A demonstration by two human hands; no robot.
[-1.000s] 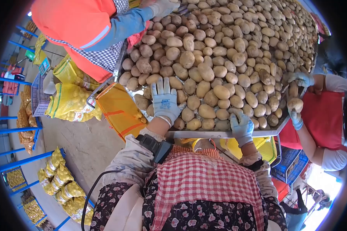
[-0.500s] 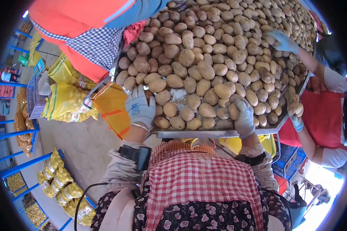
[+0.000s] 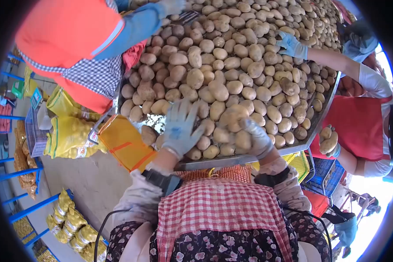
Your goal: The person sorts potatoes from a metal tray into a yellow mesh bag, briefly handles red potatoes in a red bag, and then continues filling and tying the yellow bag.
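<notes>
Potatoes [image 3: 218,91] cover a metal-edged table [image 3: 192,165]. My left hand [image 3: 180,126], in a pale glove with blue print, lies palm down with fingers spread over potatoes near the front edge. To its left, a potato [image 3: 149,135] sits beside a bare patch of the table. My right hand [image 3: 257,139], also gloved, is at the front edge with its fingers curled against a slightly blurred potato [image 3: 243,139]. A larger potato [image 3: 233,117] is just beyond those fingertips.
An orange sack [image 3: 125,142] hangs at the table's left corner, near filled yellow sacks [image 3: 70,135]. A co-worker in orange [image 3: 70,35] leans in at upper left. Another, in a red apron [image 3: 358,126], reaches in from the right, holding potatoes [image 3: 328,140]. Blue crates [image 3: 329,174] stand at lower right.
My left hand has moved right onto the potatoes, and my right hand has shifted left. The upper-left co-worker's arm reaches further over the table. The view has shifted.
</notes>
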